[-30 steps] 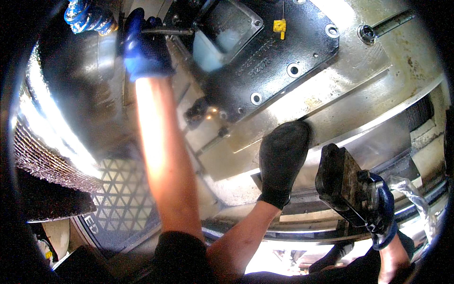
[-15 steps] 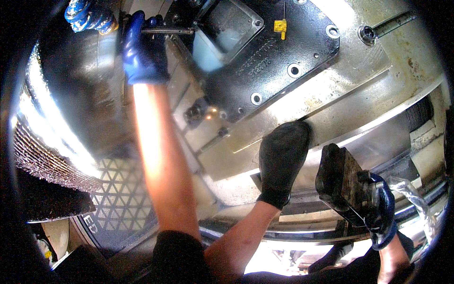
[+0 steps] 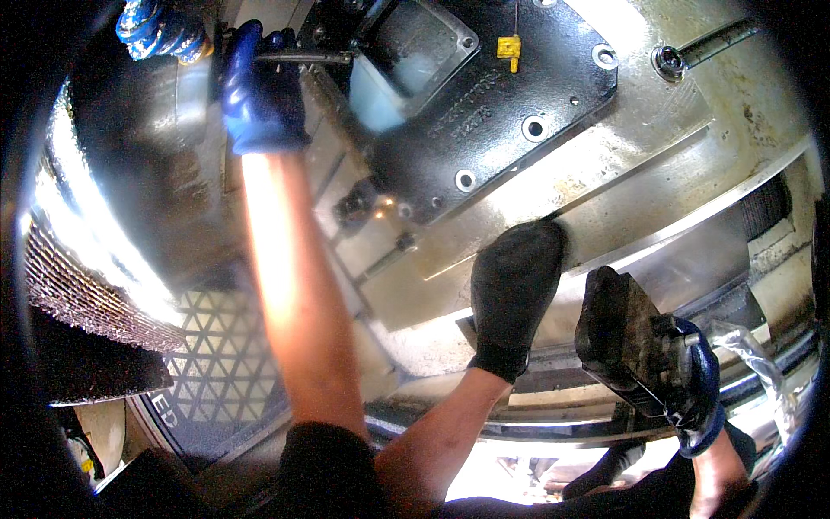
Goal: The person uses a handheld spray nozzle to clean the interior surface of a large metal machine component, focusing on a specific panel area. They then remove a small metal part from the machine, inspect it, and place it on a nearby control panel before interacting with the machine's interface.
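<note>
Left hand in blue glove grips rod at black casting; right hand pressed flat on plate; keep rod level, brace firm

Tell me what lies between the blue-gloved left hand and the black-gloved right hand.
In the head view, between left hand and right hand: the black cast plate's lower corner and bare grey machine surface.

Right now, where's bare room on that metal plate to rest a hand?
Bare: the pale metal plate between the black housing and the right hand. Crowded: top left, where the left hand grips a dark rod, and lower right, another person's gloved hand holding a block.
</note>
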`<state>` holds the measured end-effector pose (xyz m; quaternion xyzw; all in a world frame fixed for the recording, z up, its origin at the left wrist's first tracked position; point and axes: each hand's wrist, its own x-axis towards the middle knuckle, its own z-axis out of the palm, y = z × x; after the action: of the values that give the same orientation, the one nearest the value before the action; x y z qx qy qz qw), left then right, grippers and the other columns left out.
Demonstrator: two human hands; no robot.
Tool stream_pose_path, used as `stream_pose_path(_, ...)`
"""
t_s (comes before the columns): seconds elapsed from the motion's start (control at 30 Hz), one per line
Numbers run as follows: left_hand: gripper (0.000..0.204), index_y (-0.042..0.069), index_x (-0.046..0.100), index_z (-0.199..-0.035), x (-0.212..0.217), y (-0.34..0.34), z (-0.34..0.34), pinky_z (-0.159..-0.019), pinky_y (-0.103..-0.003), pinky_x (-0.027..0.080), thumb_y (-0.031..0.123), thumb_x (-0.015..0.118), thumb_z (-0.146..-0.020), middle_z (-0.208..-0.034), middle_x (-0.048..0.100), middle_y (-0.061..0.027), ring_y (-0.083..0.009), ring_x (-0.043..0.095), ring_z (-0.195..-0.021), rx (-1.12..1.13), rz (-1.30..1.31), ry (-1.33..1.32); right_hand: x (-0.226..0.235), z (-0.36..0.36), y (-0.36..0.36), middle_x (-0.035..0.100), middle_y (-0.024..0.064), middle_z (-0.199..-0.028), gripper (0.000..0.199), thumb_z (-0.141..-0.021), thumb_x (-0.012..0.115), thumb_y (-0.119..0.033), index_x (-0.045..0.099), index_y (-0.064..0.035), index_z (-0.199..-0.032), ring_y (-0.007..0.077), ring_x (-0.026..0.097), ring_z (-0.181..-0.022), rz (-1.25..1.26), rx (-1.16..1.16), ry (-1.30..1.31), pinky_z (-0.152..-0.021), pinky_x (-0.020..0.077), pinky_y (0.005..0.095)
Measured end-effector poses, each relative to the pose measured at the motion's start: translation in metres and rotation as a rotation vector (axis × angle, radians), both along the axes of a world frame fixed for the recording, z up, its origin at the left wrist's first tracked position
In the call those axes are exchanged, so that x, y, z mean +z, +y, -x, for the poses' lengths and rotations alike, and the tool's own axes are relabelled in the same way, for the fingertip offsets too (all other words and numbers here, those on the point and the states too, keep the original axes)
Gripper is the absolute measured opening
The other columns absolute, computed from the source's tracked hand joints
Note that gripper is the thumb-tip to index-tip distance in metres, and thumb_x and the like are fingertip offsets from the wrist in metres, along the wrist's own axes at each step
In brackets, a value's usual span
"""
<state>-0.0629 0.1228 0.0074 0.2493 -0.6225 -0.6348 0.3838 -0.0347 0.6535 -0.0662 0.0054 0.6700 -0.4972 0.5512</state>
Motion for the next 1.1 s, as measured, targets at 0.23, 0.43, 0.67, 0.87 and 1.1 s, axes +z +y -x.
stream_pose_path(0.23, 0.035, 0.003, 0.058, -0.115, 0.000, -0.002, -0.001, -0.091, -0.046, 0.053, 0.007, 0.068, -0.082, -0.108, 0.058, -0.0153, -0.0303, 0.060, -0.098, -0.043, 0.006, 0.017, 0.001, 0.000, 0.001, 0.062, 0.0129, -0.116, 0.075, -0.063, 0.088, -0.024, 0.052, -0.0014, -0.124, 0.0239, 0.059, -0.106, 0.031, -0.035, -0.016, -0.094, 0.0487, 0.0368)
stream_pose_path(0.43, 0.035, 0.003, 0.058, -0.119, -0.002, 0.003, 0.002, -0.091, -0.044, 0.051, 0.015, 0.064, -0.086, -0.111, 0.058, -0.0160, -0.0306, 0.058, -0.102, 0.028, 0.049, -0.036, -0.008, -0.002, 0.002, 0.061, 0.0134, -0.117, 0.076, -0.064, 0.087, -0.023, 0.050, -0.0008, -0.126, 0.0234, 0.058, -0.108, 0.186, -0.083, 0.070, -0.094, 0.0485, 0.0372)
stream_pose_path(0.67, 0.035, 0.001, 0.057, -0.121, -0.001, 0.000, 0.002, -0.092, -0.044, 0.051, 0.018, 0.060, -0.090, -0.116, 0.057, -0.0178, -0.0320, 0.058, -0.108, 0.010, 0.117, -0.060, -0.007, 0.001, 0.001, 0.061, 0.0138, -0.118, 0.078, -0.063, 0.088, -0.020, 0.049, -0.0012, -0.128, 0.0234, 0.057, -0.110, 0.212, -0.090, 0.040, -0.095, 0.0484, 0.0373)
stream_pose_path(0.87, 0.034, 0.001, 0.057, -0.121, -0.003, -0.008, -0.003, -0.094, -0.045, 0.051, 0.013, 0.061, -0.089, -0.116, 0.057, -0.0183, -0.0325, 0.058, -0.108, -0.027, 0.032, -0.017, 0.002, -0.001, -0.004, 0.060, 0.0135, -0.119, 0.080, -0.063, 0.089, -0.023, 0.049, -0.0011, -0.128, 0.0232, 0.057, -0.110, 0.103, -0.151, -0.109, -0.095, 0.0487, 0.0379)
stream_pose_path(1.1, 0.038, 0.001, 0.057, -0.119, 0.001, -0.002, -0.003, -0.092, -0.046, 0.052, 0.010, 0.067, -0.084, -0.110, 0.059, -0.0193, -0.0339, 0.060, -0.103, -0.040, 0.000, -0.006, -0.003, 0.001, 0.001, 0.061, 0.0131, -0.118, 0.080, -0.062, 0.089, -0.025, 0.050, -0.0009, -0.127, 0.0231, 0.058, -0.109, 0.093, -0.029, 0.017, -0.094, 0.0487, 0.0375)
